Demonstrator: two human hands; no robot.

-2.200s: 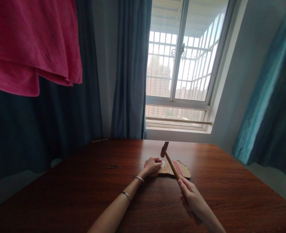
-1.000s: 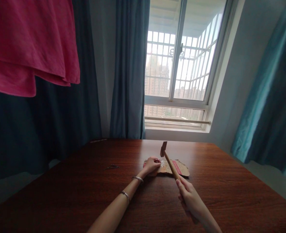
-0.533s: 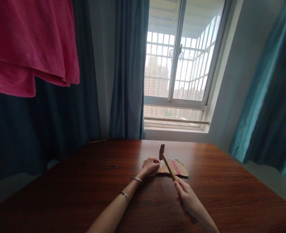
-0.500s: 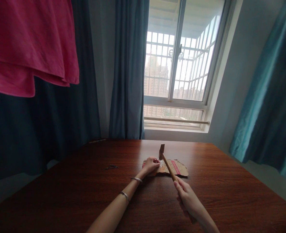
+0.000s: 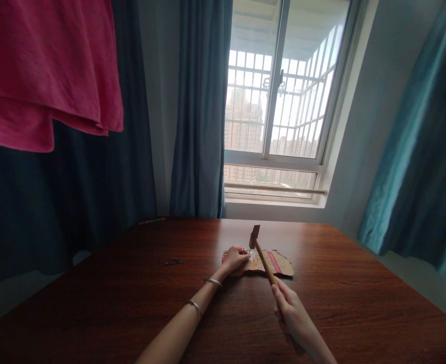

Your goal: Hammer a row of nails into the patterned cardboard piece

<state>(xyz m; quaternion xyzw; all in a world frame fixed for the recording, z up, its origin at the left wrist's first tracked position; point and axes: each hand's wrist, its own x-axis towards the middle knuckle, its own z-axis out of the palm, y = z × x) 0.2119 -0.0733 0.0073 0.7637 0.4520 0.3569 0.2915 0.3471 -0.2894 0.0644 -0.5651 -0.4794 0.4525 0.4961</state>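
Observation:
A flat tan piece with a pink patterned band (image 5: pixel 278 263) lies on the dark wooden table (image 5: pixel 132 298). My left hand (image 5: pixel 235 259) rests on its left end, fingers curled in a pinch on something too small to make out. My right hand (image 5: pixel 291 311) is wrapped round the wooden handle of a small hammer (image 5: pixel 260 255). The hammer's dark head hangs just above the piece, right beside my left fingertips. Two bracelets sit on my left forearm.
A small dark thin object (image 5: pixel 172 262) lies on the table left of my hands. A pink cloth (image 5: pixel 48 71) hangs at upper left. Blue curtains (image 5: pixel 202 106) flank a barred window (image 5: pixel 279 101) beyond the table's far edge.
The hammer head has stayed just above the piece with small shifts up and down and sideways. My left hand has kept its place on the piece's left end.

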